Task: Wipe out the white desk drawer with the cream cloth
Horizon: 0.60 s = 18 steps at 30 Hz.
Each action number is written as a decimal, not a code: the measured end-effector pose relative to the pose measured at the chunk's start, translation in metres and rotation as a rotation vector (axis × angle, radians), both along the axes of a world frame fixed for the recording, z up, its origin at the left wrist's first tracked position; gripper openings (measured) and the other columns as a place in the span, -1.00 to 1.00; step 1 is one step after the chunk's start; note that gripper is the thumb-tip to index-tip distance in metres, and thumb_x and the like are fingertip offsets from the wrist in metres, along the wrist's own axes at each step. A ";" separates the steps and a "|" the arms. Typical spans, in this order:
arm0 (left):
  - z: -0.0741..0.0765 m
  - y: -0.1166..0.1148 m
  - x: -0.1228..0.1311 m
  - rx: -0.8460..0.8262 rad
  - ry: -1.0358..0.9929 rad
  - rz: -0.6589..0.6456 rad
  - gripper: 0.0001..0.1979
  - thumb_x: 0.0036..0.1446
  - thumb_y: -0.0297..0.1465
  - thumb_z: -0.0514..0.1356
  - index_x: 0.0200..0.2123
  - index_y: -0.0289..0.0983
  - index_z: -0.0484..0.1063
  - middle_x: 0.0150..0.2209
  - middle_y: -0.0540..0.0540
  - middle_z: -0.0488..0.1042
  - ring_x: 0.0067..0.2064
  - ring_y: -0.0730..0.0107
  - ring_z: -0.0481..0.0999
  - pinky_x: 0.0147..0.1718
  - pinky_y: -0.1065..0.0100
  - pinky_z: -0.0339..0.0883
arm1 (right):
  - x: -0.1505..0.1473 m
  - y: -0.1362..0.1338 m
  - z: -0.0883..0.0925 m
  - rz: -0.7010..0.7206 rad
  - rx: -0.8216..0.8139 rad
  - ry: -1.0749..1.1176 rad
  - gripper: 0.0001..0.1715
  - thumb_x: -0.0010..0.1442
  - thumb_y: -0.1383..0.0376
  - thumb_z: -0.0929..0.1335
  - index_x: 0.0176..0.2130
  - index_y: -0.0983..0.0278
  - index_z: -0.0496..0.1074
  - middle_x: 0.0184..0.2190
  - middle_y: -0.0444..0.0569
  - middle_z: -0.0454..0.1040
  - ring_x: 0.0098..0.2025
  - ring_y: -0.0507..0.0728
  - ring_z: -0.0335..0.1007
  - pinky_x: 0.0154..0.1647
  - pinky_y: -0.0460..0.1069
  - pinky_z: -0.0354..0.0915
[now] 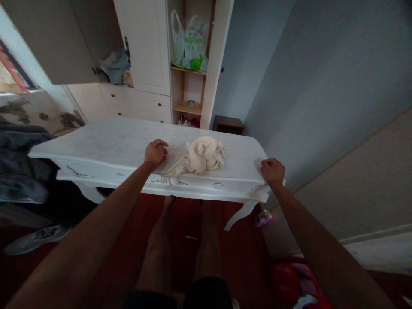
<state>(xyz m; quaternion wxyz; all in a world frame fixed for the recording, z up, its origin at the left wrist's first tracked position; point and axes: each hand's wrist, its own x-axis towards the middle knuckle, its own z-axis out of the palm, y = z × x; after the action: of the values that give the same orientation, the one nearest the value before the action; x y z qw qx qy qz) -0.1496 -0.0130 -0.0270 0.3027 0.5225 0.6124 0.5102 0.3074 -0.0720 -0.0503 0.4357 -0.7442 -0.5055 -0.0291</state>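
Note:
A crumpled cream cloth (206, 155) with a small red mark lies on the white table (106, 137), near its front edge. Just left of the cloth, my left hand (156, 152) is over the tabletop, its fingers loosely bent and a little apart, holding nothing. At the table's right end is my right hand (273, 171), its fingers curled into a fist with nothing showing in it. Whether either hand presses on the tabletop I cannot tell.
Behind the table stands a white wardrobe (148, 47) with open doors and plastic bags (195, 47) on a shelf. Dark clothing (22, 163) hangs at the left above a shoe (35, 240). A purple box (264, 218) is by the right table leg. Red bags (285, 279) lie lower right.

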 end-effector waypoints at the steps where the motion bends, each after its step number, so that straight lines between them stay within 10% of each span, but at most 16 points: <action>1: 0.000 0.000 0.000 0.002 -0.005 0.002 -0.79 0.04 -0.47 -0.02 -0.34 -0.24 0.41 -0.58 0.04 0.36 -0.66 0.43 0.31 -0.64 0.42 0.10 | 0.001 0.000 -0.001 0.003 0.000 -0.008 -0.79 0.07 0.22 0.30 -0.50 0.22 0.47 -0.56 0.00 0.54 -0.37 0.22 0.48 -0.19 0.06 0.33; 18: 0.003 -0.003 0.002 0.026 -0.027 0.026 -0.80 0.06 -0.43 -0.01 -0.36 -0.26 0.42 -0.59 0.02 0.35 -0.66 0.47 0.29 -0.65 0.45 0.07 | -0.002 -0.001 0.000 -0.018 -0.005 0.024 -0.80 0.07 0.23 0.31 -0.50 0.22 0.46 -0.58 -0.05 0.52 -0.44 0.19 0.46 -0.18 0.07 0.35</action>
<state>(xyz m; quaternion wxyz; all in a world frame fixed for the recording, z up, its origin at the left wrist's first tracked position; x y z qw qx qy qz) -0.1472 -0.0156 -0.0240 0.2975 0.5114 0.6085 0.5289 0.3053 -0.0733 -0.0498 0.4398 -0.7501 -0.4934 -0.0229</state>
